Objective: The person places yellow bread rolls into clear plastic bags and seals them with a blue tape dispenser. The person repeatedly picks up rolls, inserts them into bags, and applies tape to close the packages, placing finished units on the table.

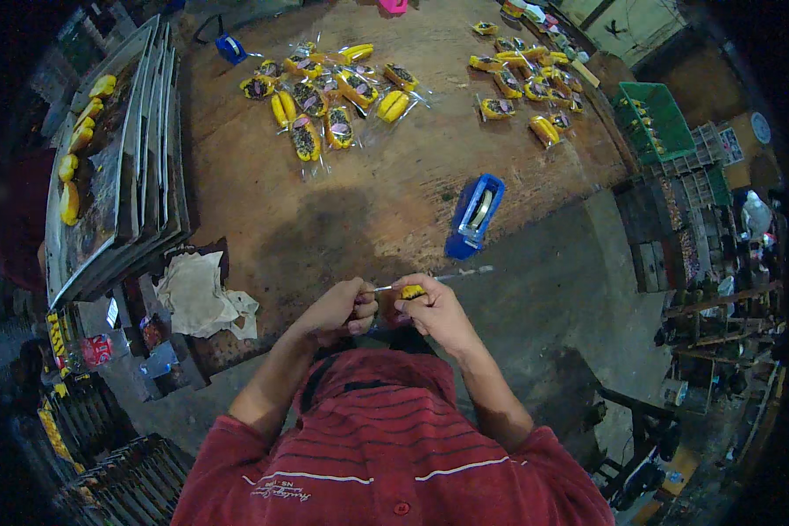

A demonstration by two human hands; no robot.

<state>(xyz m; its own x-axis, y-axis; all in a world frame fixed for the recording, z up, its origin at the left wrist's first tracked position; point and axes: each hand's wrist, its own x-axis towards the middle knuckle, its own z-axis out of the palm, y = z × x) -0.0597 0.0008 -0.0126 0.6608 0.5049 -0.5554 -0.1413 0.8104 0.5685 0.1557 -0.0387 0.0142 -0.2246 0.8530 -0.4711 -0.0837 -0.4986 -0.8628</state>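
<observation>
Just past the table's near edge, my left hand [347,309] has its fingers curled and pinches one end of a short, thin whitish strip [382,288], perhaps tape. My right hand [432,311] is at the strip's other end and holds a yellow bread roll [412,290], mostly hidden by the fingers. A blue tape dispenser [475,217] with a roll of clear tape stands on the table ahead of my right hand. Farther off lie several yellow rolls with dark topping in clear wrappers [310,98], and a second group of wrapped rolls [536,82] is at the right.
Stacked metal baking trays [121,164] stand at the left, the top one bearing unwrapped rolls [81,138]. Near them lies a beige cloth [194,292]. A second blue tape dispenser [231,49] is at the far left. A green crate [654,121] stands beyond the table's right edge.
</observation>
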